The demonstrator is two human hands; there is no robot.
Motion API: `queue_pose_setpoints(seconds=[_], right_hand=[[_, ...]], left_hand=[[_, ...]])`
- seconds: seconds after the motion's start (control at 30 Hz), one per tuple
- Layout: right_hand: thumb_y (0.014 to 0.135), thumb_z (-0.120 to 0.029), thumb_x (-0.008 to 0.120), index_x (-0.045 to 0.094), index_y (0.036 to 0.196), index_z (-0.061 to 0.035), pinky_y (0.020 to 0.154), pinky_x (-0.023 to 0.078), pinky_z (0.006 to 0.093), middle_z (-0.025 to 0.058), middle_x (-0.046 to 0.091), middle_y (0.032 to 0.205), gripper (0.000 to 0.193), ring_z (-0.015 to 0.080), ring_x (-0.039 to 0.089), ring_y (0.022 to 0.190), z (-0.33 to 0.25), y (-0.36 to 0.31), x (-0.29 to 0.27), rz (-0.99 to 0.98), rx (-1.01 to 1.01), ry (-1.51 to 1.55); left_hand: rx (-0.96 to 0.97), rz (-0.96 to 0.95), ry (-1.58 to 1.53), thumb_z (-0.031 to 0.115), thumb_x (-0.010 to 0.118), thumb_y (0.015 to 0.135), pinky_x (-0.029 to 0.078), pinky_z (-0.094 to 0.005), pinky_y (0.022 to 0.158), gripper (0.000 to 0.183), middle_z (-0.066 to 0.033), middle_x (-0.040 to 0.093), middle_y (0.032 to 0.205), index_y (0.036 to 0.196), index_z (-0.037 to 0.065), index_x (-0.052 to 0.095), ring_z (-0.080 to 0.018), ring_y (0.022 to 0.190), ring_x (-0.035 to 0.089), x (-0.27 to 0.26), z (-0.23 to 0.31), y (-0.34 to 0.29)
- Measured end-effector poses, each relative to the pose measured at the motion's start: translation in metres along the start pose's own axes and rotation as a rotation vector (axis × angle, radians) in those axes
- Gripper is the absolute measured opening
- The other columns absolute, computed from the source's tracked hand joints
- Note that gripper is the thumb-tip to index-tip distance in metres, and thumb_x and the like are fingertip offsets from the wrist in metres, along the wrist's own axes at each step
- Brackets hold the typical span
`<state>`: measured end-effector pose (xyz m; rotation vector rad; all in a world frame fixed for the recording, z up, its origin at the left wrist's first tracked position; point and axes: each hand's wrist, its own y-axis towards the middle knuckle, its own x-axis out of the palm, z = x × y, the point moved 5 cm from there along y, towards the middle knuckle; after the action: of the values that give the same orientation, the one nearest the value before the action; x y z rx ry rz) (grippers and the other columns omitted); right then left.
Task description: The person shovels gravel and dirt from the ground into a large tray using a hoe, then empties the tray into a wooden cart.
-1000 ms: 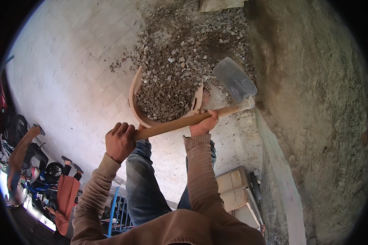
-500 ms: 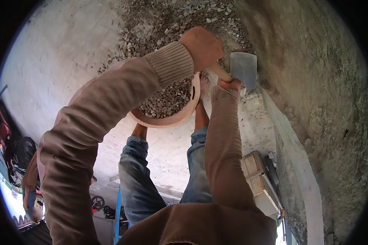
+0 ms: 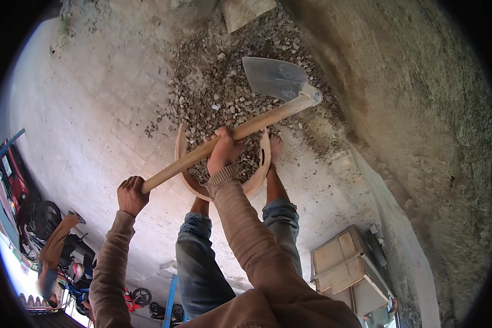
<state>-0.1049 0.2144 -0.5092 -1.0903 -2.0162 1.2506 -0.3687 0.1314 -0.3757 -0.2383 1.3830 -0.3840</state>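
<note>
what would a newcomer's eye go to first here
The wooden-handled hoe probably comes first, slanting across the middle, left hand gripping its butt end, right hand farther up. Next comes its broad grey blade, seen against loose gravel near the top. Then the pinkish basin draws the eye, holding gravel under the right hand.

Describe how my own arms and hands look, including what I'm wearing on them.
Long, creased brown sleeves end in ribbed cuffs of a similar brown. The left hand and right hand are bare, with no gloves.
</note>
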Motion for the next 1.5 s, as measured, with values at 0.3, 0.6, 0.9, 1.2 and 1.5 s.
queue_pose_setpoints(seconds=[0.3, 0.6, 0.9, 1.2, 1.5], right_hand=[[0.087, -0.004, 0.063, 0.041, 0.114, 0.0154, 0.053, 0.056, 0.0357, 0.0218, 0.062, 0.082, 0.039, 0.0236, 0.063, 0.062, -0.053, 0.149, 0.095, -0.098, -0.935, -0.234], [0.083, -0.009, 0.066, 0.057, 0.093, 0.0204, 0.058, 0.057, 0.0423, 0.0308, 0.066, 0.076, 0.033, 0.0379, 0.069, 0.066, -0.034, 0.194, 0.091, 0.404, -0.777, -0.792], [0.082, -0.011, 0.07, 0.059, 0.101, 0.0131, 0.061, 0.057, 0.0415, 0.0236, 0.069, 0.081, 0.033, 0.0315, 0.069, 0.065, 0.003, 0.132, 0.022, -0.025, -0.634, -0.842], [0.09, -0.006, 0.062, 0.051, 0.098, 0.0067, 0.053, 0.056, 0.0305, 0.0097, 0.058, 0.074, 0.019, 0.0173, 0.057, 0.055, -0.028, 0.094, 0.135, -0.22, -0.568, 0.139], [0.087, -0.008, 0.065, 0.052, 0.088, 0.0198, 0.051, 0.055, 0.0392, 0.0274, 0.063, 0.076, 0.031, 0.0315, 0.066, 0.061, -0.039, 0.176, 0.226, 0.024, -0.902, -0.353]], left_hand=[[0.106, -0.092, 0.075, 0.037, 0.073, 0.083, 0.038, -0.0403, 0.099, 0.045, -0.0058, 0.063, 0.11, 0.118, 0.011, 0.063, -0.0261, 0.113, 0.053, 0.209, 0.005, 0.273], [0.265, -0.28, -0.094, 0.024, 0.069, 0.083, 0.047, -0.0413, 0.092, 0.036, -0.0107, 0.067, 0.106, 0.114, 0.006, 0.067, -0.0271, 0.103, 0.064, 0.263, 0.001, 0.251], [-0.252, -0.272, -0.544, 0.027, 0.067, 0.078, 0.055, -0.0486, 0.07, 0.031, -0.023, 0.068, 0.078, 0.099, 0.005, 0.067, -0.0409, 0.076, 0.069, 0.198, 0.027, 0.067], [0.044, 0.215, -0.263, 0.026, 0.075, 0.077, 0.041, -0.0435, 0.095, 0.029, -0.0138, 0.069, 0.089, 0.097, 0.006, 0.07, -0.0346, 0.086, 0.064, 0.202, -0.086, 0.223], [-0.163, -0.005, -0.426, 0.038, 0.071, 0.086, 0.054, -0.0455, 0.071, 0.034, -0.0188, 0.072, 0.083, 0.103, 0.009, 0.074, -0.0365, 0.079, 0.071, 0.229, -0.099, 0.32]])
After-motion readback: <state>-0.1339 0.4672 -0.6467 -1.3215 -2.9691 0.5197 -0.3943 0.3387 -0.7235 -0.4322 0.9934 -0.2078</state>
